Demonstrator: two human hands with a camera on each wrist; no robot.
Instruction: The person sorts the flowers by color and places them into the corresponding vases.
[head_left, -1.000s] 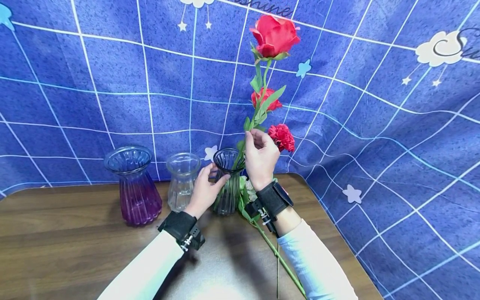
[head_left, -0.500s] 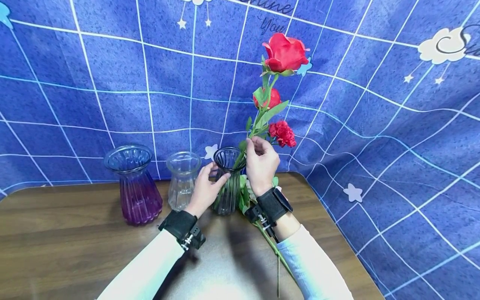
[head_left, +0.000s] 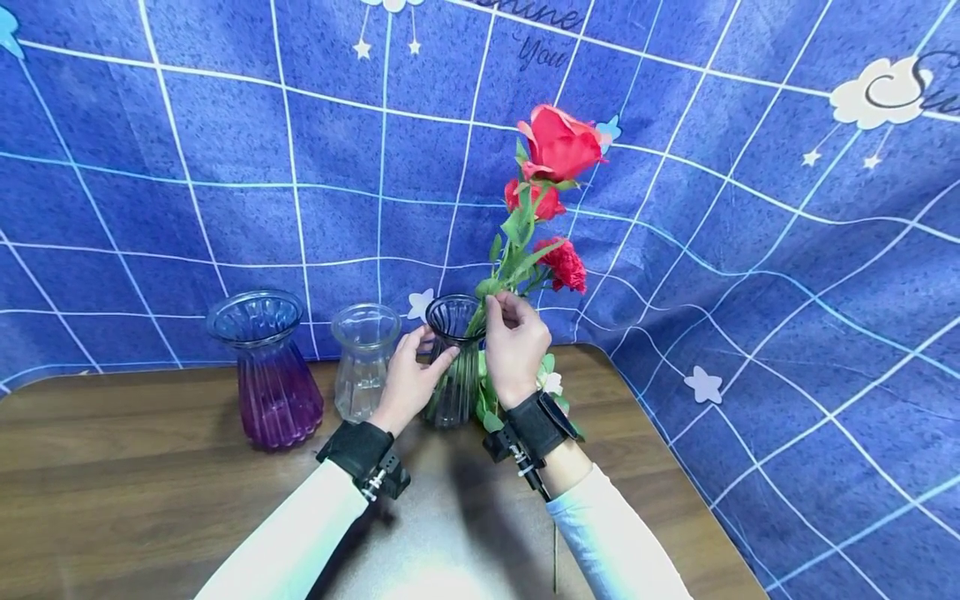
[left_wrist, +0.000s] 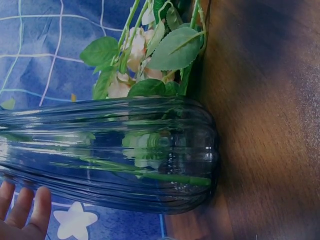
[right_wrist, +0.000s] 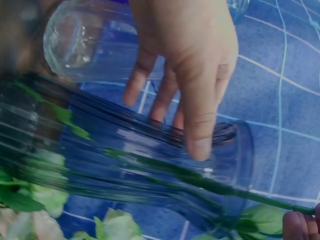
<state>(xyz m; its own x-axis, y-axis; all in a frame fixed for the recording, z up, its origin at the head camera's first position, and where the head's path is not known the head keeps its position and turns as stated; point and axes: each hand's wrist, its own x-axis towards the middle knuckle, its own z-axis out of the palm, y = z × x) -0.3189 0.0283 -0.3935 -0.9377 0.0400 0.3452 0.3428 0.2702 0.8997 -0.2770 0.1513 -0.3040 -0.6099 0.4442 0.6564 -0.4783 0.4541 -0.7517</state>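
From where I stand, the work in hand looks like settling a long-stemmed rose (head_left: 561,148) into the dark vase (head_left: 454,392), and I'd call the step partly done. That vase stands upright near the back edge of the table (head_left: 135,508), a little left of the back right corner. The person's left hand (head_left: 411,371) grasps its neck, thumb on one side and fingers on the other. The right hand (head_left: 519,342) pinches the rose's stem (right_wrist: 215,184) just beyond the rim, and the flower tilts to the right, its head high above the glass.

A smaller red rose (head_left: 536,201) and a red carnation (head_left: 566,265) show below that head; the right hand hides where their stems run. Through the ribbed side, the left wrist view shows one green stem end close to the vase's base, though I can't tell whose it is. Pale flowers (head_left: 551,382) lie between the vase and the table's right edge. Towards the left edge stand a clear vase (head_left: 360,387), just beside the left hand, and a purple one (head_left: 274,387).

To my eye, the next move calls for feeding the stem gently down until it meets the bottom, with the left hand steadying the glass, then loosening the pinch without dragging the neighbouring blooms or leaves along.
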